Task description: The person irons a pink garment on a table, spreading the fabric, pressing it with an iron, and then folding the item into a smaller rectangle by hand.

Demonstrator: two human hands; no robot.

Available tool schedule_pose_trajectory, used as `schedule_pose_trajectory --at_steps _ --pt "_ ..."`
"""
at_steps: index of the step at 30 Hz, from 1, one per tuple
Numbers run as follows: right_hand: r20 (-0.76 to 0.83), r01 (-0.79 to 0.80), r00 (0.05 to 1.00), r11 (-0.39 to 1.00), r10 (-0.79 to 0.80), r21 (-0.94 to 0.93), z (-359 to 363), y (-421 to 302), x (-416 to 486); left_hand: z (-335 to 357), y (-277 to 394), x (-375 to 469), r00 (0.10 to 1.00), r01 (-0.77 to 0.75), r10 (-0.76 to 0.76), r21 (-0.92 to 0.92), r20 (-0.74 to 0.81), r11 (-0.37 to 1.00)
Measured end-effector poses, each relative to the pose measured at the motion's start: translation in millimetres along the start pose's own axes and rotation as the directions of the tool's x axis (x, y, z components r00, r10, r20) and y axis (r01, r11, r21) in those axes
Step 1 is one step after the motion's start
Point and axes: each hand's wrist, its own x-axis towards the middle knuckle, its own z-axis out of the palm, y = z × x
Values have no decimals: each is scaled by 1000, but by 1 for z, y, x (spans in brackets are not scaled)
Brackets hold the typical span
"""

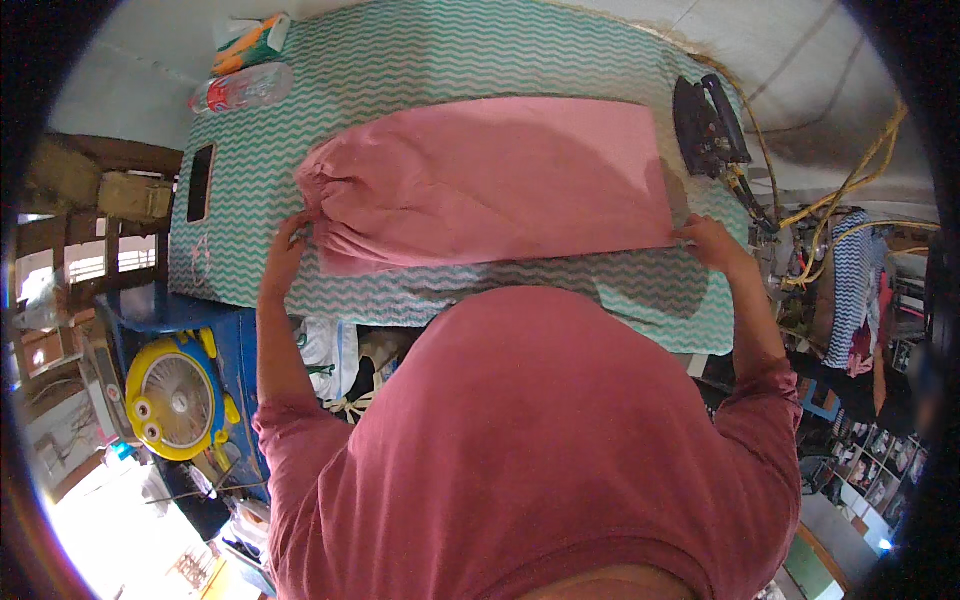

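Observation:
A long pink cloth piece [495, 180], possibly part of a garment, lies across a padded table covering [480, 52] with a green and white zigzag pattern. Its left end is gathered and wrinkled, its right end flat and straight-edged. My left hand [291, 247] touches the near left corner, by the gathers, with fingers bent at the edge. At the near right corner, my right hand [709, 240] pinches the cloth edge between thumb and fingers. Beyond that hand, a dark clothes iron [705, 131] rests near the table's right end.
Yellowish cords [847, 195] run from the iron's side to the right. A plastic bottle [251, 88], a green and orange packet [253, 45] and a smartphone [200, 184] lie at the table's left. Below left, a yellow fan [176, 397] stands against a blue cabinet [244, 345].

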Motion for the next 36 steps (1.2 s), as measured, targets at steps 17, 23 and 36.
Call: schedule_pose_trajectory --at_steps 17,23,36 --pt "89 -444 735 378 672 812 -77 141 128 27 12 17 808 313 -311 -83 -500 946" --pt "-140 -309 713 487 687 817 -104 75 102 18 17 28 824 417 -245 254 -510 873" --pt "-35 -95 992 885 125 456 -98 -136 147 25 20 42 861 196 -61 219 -505 956"
